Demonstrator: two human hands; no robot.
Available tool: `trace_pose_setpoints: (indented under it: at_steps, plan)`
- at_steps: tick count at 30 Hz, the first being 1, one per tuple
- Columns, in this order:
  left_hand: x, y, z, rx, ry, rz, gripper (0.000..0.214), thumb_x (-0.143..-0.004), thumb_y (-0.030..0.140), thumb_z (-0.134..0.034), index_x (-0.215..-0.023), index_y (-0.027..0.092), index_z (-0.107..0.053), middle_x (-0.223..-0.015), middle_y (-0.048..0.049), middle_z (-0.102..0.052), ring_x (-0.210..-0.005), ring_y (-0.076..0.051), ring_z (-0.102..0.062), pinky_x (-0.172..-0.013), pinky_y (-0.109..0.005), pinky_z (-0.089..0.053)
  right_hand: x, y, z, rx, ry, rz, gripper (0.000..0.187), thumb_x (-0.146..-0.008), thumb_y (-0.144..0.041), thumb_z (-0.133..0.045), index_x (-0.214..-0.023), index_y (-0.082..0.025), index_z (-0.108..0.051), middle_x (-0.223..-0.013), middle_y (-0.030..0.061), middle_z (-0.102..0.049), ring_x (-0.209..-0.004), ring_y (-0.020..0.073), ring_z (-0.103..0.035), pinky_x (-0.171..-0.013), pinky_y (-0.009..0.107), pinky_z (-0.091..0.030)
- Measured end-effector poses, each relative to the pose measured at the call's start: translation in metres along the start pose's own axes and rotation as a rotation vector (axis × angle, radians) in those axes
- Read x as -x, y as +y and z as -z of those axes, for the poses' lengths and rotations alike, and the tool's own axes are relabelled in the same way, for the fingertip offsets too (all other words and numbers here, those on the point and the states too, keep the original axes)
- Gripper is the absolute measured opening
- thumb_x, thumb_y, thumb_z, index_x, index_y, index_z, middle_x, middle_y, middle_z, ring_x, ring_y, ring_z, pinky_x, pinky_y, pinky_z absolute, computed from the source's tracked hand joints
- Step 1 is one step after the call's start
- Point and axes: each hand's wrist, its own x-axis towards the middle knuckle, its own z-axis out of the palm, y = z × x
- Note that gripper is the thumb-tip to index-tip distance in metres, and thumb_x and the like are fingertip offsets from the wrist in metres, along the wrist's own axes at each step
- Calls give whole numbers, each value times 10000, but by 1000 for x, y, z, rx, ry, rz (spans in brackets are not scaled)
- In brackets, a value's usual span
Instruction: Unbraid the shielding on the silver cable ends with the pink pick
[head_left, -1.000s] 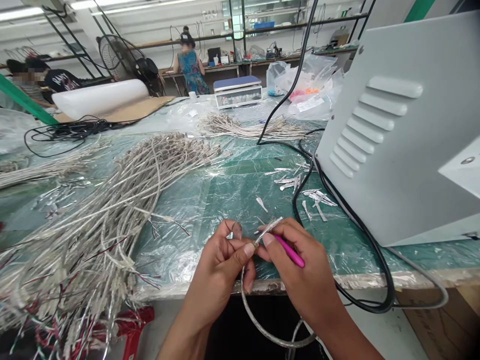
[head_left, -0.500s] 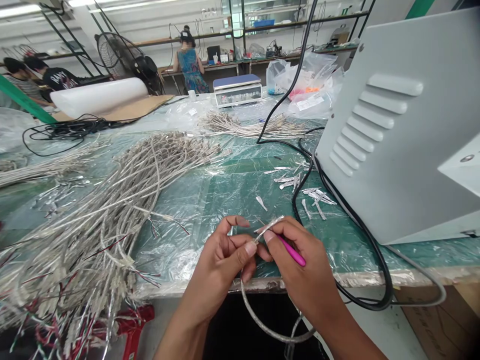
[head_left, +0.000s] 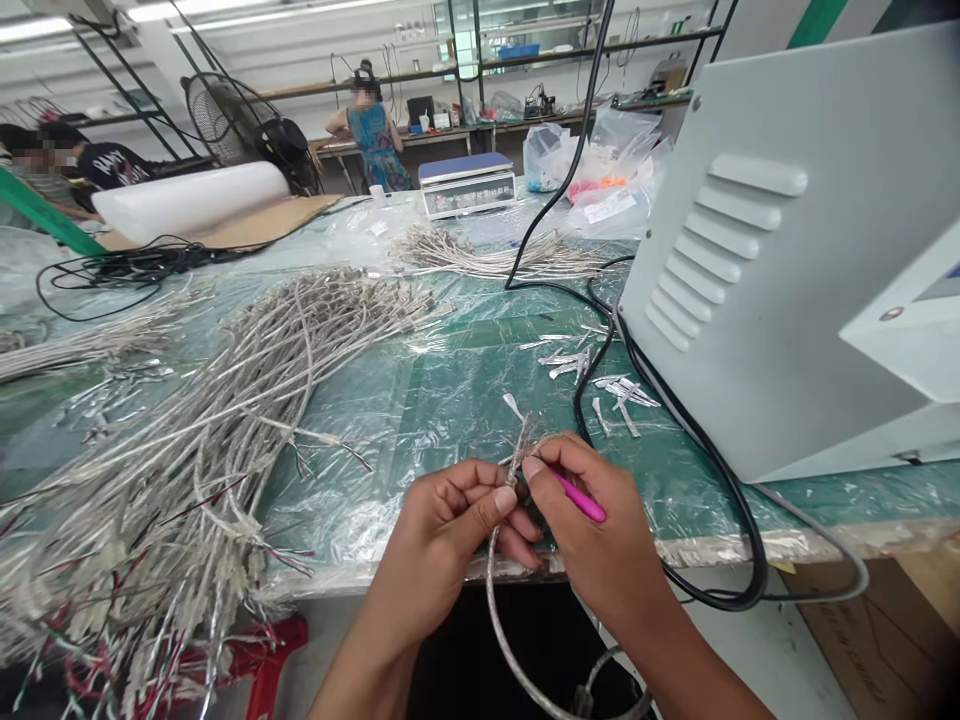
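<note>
Between finger and thumb of my left hand (head_left: 446, 530), a grey braided cable (head_left: 492, 590) is pinched just below its end. Its loosened, frayed shield braid (head_left: 523, 440) points up and away from me. My right hand (head_left: 606, 555) is closed around a slim pink-handled tool (head_left: 579, 496), whose working tip I cannot make out. The thumb and forefinger of that hand touch the braid beside the left fingertips. From my left hand the cable loops down over the table edge towards my lap.
A large pile of similar cables (head_left: 247, 400) lies to the left, with another bundle (head_left: 487, 252) further back. Silvery scraps (head_left: 626, 390) lie near a black cord (head_left: 596, 370). A grey metal machine (head_left: 750, 250) stands at right, a scale (head_left: 469, 185) behind. Co-workers are in the background.
The frayed cable end has swung from leaning right to pointing more upright, and its strands look more spread. My left fingers have curled in closer. The view has shifted slightly.
</note>
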Motion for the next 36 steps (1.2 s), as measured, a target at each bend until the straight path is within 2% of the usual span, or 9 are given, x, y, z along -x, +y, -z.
trace_pose_setpoints:
  at_steps: [4,7,12,16,20,25,27,31,36]
  plan:
    - [-1,0,1,-8,-25,-1,196,-912,301,-607,-836,121,-623,-717,-71,-696,-569,-164,-669,-616,-262,-520,0,-1,5,-26,-9,26,307,-966,-369,-489,-734,-193,-586,-747,-18,-516,-687,117,-521,-641,240,-425]
    - [-1,2,2,-11,-50,8,201,-928,294,-581,-839,119,-624,-706,-67,-687,-562,-159,-659,-605,-263,-514,-1,1,9,-28,5,36,317,-975,-431,-459,-879,-209,-664,-768,-10,-547,-691,124,-523,-665,250,-435]
    - [0,3,4,16,-106,15,202,-944,299,-551,-900,123,-640,-657,-45,-665,-525,-151,-634,-561,-258,-485,-6,5,12,-151,8,-93,323,-923,-455,-560,-1135,-233,-663,-709,-9,-573,-598,113,-517,-560,232,-439]
    - [1,1,7,12,-127,19,221,-968,285,-515,-969,125,-666,-615,-11,-630,-482,-113,-588,-615,-272,-468,-8,6,14,-291,24,-156,324,-898,-473,-597,-1051,-201,-685,-668,-2,-586,-528,94,-502,-456,200,-377]
    - [2,0,9,40,-145,5,235,-980,277,-494,-984,128,-675,-588,19,-597,-461,-86,-556,-782,-354,-502,-5,8,15,-392,127,-168,221,-857,-401,-686,-968,-210,-679,-679,-21,-582,-553,73,-505,-515,186,-427]
    - [4,0,9,30,-151,-3,234,-983,273,-486,-962,134,-674,-575,25,-591,-461,-77,-543,-866,-394,-489,0,8,11,-436,117,-126,281,-942,-457,-537,-1088,-235,-631,-833,44,-696,-590,132,-621,-450,213,-436]
    - [4,0,9,23,-154,-6,233,-983,270,-484,-961,135,-672,-566,30,-583,-457,-75,-537,-884,-401,-482,-1,7,8,-391,118,-100,275,-944,-446,-540,-1100,-241,-637,-947,64,-716,-738,159,-661,-527,227,-481]
    - [4,0,10,11,-177,-24,228,-982,260,-483,-948,134,-670,-563,33,-579,-455,-77,-542,-888,-385,-463,-5,4,5,-434,-23,-90,310,-887,-364,-649,-1184,-281,-612,-1193,59,-667,-1018,186,-618,-735,260,-510]
    - [4,-2,12,26,-196,-20,218,-982,258,-481,-949,143,-663,-573,21,-581,-469,-88,-543,-702,-290,-437,-8,0,1,-664,-205,-160,357,-869,-279,-676,-1219,-295,-602,-953,8,-672,-744,114,-605,-702,257,-508]
